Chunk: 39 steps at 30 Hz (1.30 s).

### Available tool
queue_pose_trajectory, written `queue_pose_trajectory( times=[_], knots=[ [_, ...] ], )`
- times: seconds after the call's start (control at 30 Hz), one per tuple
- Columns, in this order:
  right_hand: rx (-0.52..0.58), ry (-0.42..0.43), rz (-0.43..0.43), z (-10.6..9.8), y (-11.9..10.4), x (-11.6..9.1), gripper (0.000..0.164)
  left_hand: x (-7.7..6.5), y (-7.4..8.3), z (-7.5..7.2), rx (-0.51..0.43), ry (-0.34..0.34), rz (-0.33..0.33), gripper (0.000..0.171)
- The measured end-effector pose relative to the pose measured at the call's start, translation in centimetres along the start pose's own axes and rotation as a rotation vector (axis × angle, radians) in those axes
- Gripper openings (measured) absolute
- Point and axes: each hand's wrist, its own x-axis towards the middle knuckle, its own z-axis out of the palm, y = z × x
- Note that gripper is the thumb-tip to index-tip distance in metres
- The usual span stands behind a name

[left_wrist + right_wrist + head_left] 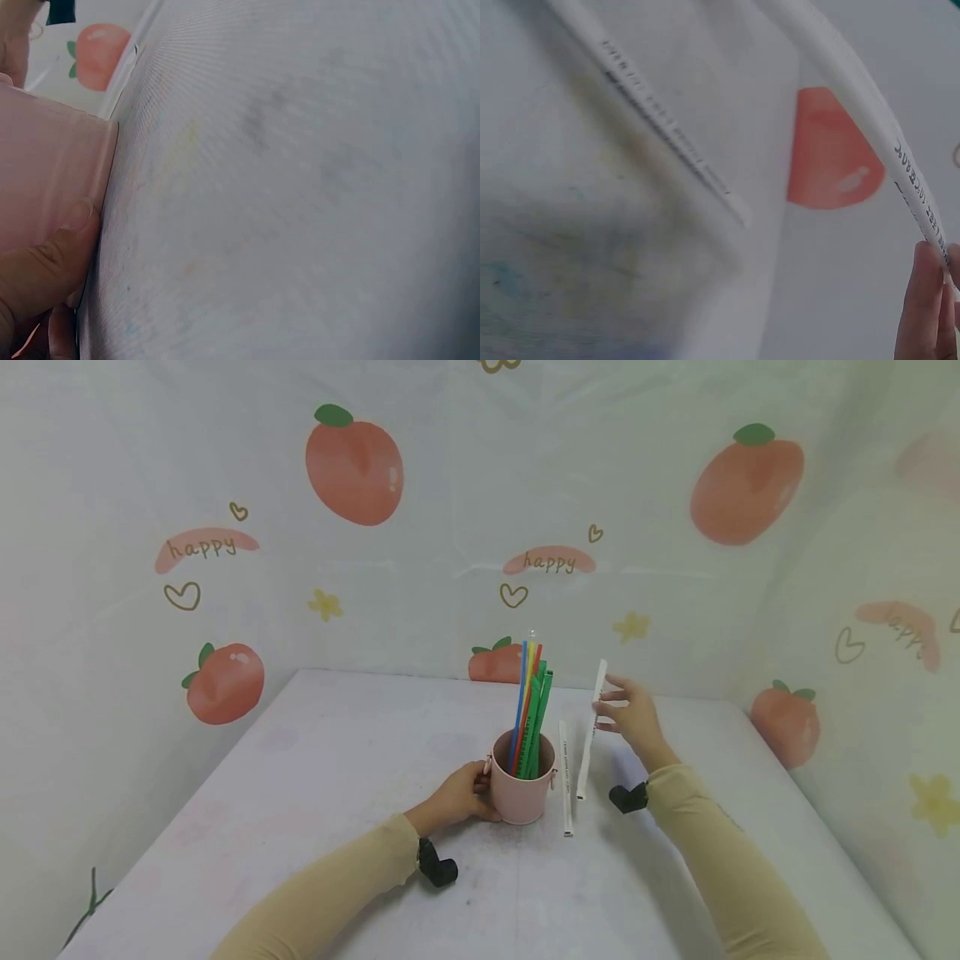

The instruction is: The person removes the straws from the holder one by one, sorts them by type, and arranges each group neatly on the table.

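Beige cloth sleeves [330, 889] are stretched over the white-covered table [330, 743]. For control, the pink, round, bucket-shaped container [519, 802] is best braced low, and the slim, white, printed strip [589, 752] is best pinched lightly, high up, so that no sharper bend is forced. The container is gripped at its side by the left hand [455, 795], fingers curled and thumb pressed to the wall. Near the container's right, the strip is pinched between thumb and fingertips by the right hand [633, 718]; between them, another white strip [566, 785] is laid flat.
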Motion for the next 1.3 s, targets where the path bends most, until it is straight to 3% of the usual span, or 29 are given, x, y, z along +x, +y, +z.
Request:
queue_pose_trajectory(
  times=[0.4, 1.0, 1.3],
  knots=[
    [-0.142, -0.104, 0.110, 0.9, 3.2, 0.5, 0.064, 0.0, 0.0, 0.0, -0.006, 0.001, -0.003, 0.077],
    [-0.276, -0.157, 0.309, 2.9, 4.4, 0.7, 0.061, 0.0, 0.0, 0.1, 0.010, 0.009, -0.017, 0.077],
    [-0.301, -0.159, 0.339, 3.6, 4.6, 0.3, 0.058, -0.1, 0.1, 0.2, -0.011, 0.006, -0.026, 0.078]
  ],
)
